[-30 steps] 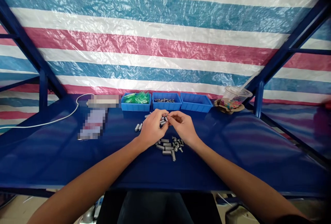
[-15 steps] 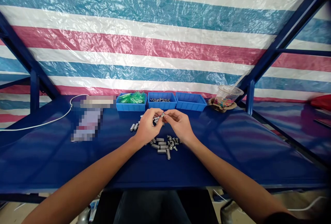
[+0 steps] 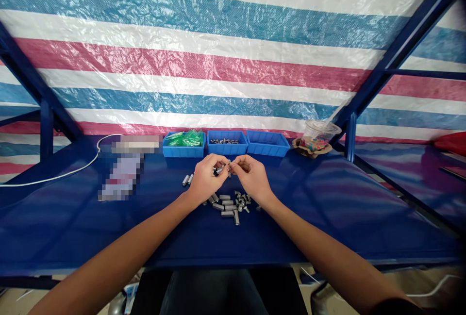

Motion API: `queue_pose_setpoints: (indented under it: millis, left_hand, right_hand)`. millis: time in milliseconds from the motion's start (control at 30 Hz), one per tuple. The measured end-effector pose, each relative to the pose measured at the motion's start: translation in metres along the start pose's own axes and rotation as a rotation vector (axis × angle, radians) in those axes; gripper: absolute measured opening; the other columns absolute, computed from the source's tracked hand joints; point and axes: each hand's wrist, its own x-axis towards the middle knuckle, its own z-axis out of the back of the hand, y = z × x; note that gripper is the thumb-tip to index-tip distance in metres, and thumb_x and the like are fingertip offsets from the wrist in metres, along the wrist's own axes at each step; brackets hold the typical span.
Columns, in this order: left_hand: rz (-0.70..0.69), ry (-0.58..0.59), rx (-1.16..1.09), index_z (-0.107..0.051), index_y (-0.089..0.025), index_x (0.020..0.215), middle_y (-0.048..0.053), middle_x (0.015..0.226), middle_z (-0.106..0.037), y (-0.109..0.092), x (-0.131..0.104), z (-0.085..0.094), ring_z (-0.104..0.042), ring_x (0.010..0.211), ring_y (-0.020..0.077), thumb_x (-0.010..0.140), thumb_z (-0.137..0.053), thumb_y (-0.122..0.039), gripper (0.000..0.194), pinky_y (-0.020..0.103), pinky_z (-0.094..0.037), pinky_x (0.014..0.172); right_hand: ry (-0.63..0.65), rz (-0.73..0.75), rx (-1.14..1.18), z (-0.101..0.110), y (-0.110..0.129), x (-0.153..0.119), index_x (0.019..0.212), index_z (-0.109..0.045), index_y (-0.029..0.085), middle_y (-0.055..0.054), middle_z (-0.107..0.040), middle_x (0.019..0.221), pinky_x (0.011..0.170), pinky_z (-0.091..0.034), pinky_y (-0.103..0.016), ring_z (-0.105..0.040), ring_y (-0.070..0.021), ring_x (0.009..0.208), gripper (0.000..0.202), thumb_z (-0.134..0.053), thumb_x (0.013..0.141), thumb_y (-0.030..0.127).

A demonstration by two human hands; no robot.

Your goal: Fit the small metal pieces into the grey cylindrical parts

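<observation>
My left hand point(image 3: 207, 177) and my right hand point(image 3: 251, 176) meet above the table, fingertips pinched together around small shiny metal pieces. Their exact kind is mostly covered by the fingers. Below the hands lies a loose group of short metal cylinders point(image 3: 227, 203), beside a small heap of screws point(image 3: 241, 203). A couple more metal cylinders point(image 3: 188, 179) rest just left of my left hand, and others there are partly hidden behind it.
Along the back of the blue table point(image 3: 306, 218) stand three blue bins: one with green plastic bags point(image 3: 189, 138), one with small metal parts point(image 3: 224, 141), and a right-hand bin point(image 3: 268, 143). A plastic cup point(image 3: 318, 135) stands right; a white cable point(image 3: 83, 167) runs left.
Both hands stay in nearly the same place, with fingertips still together. The fingers have shifted slightly around the small metal pieces, and the view has moved a little.
</observation>
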Motion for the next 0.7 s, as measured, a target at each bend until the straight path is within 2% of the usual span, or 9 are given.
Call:
queue_pose_setpoints:
  millis: [100, 200, 300, 467, 533, 600, 700]
  left_hand:
    - [0.09, 0.002, -0.071, -0.061, -0.018, 0.083, 0.001, 0.074, -0.064, 0.0024, 0.0001, -0.002, -0.057, 0.065, 0.0126, 0.079, -0.055, -0.022, 0.008, 0.025, -0.048, 0.064]
    - [0.183, 0.026, -0.166, -0.061, -0.016, 0.085, 0.002, 0.073, -0.066, 0.0067, 0.0007, -0.0041, -0.061, 0.064, 0.0129, 0.081, -0.053, -0.027, 0.014, 0.024, -0.049, 0.06]
    - [0.25, 0.055, -0.247, -0.062, -0.015, 0.082, 0.002, 0.07, -0.067, 0.0083, 0.0018, -0.0048, -0.062, 0.064, 0.0137, 0.083, -0.052, -0.031, 0.019, 0.024, -0.051, 0.059]
    - [0.289, 0.098, -0.308, -0.063, -0.014, 0.082, 0.002, 0.068, -0.065, 0.0045, 0.0011, -0.004, -0.061, 0.063, 0.0137, 0.086, -0.05, -0.036, 0.026, 0.024, -0.05, 0.06]
    - [0.264, 0.115, -0.29, -0.062, -0.016, 0.093, 0.002, 0.073, -0.065, 0.0042, -0.0003, -0.0031, -0.061, 0.067, 0.014, 0.087, -0.05, -0.036, 0.025, 0.025, -0.05, 0.062]
    - [0.166, 0.125, -0.191, -0.059, -0.018, 0.104, 0.002, 0.079, -0.064, 0.0053, -0.0017, -0.0021, -0.06, 0.069, 0.0139, 0.086, -0.051, -0.032, 0.024, 0.026, -0.049, 0.065]
    - [-0.034, 0.131, 0.027, -0.057, -0.019, 0.101, 0.003, 0.083, -0.061, 0.0078, -0.0025, -0.0006, -0.057, 0.072, 0.0143, 0.083, -0.053, -0.023, 0.019, 0.028, -0.047, 0.07]
  right_hand:
    - [-0.008, 0.043, -0.03, 0.0011, 0.0005, -0.0008, 0.086, -0.057, 0.019, -0.003, -0.064, 0.073, 0.065, -0.051, -0.031, -0.063, -0.0171, 0.067, 0.015, -0.059, 0.078, 0.031]
    - [0.064, 0.216, -0.203, 0.0027, 0.0016, -0.0027, 0.099, -0.057, 0.02, -0.004, -0.065, 0.082, 0.069, -0.052, -0.031, -0.063, -0.017, 0.073, 0.02, -0.056, 0.08, 0.025]
    - [0.106, 0.363, -0.378, 0.0042, 0.0016, -0.0042, 0.094, -0.059, 0.02, -0.005, -0.064, 0.086, 0.071, -0.051, -0.031, -0.062, -0.0168, 0.076, 0.014, -0.051, 0.083, 0.019]
    - [0.074, 0.353, -0.407, 0.0064, 0.0033, -0.0035, 0.087, -0.06, 0.019, -0.005, -0.064, 0.081, 0.068, -0.048, -0.03, -0.06, -0.0165, 0.072, 0.011, -0.049, 0.085, 0.022]
    - [0.076, 0.267, -0.359, 0.0071, 0.0046, -0.0023, 0.084, -0.061, 0.019, -0.004, -0.064, 0.079, 0.065, -0.046, -0.029, -0.059, -0.0162, 0.07, 0.013, -0.05, 0.085, 0.026]
    - [0.079, 0.17, -0.314, 0.0075, 0.005, -0.0009, 0.08, -0.061, 0.019, -0.003, -0.065, 0.075, 0.062, -0.045, -0.028, -0.058, -0.016, 0.067, 0.017, -0.05, 0.085, 0.03]
    - [0.081, 0.097, -0.286, 0.0078, 0.004, 0.0003, 0.075, -0.061, 0.018, -0.003, -0.064, 0.068, 0.057, -0.043, -0.028, -0.057, -0.0156, 0.062, 0.025, -0.047, 0.087, 0.034]
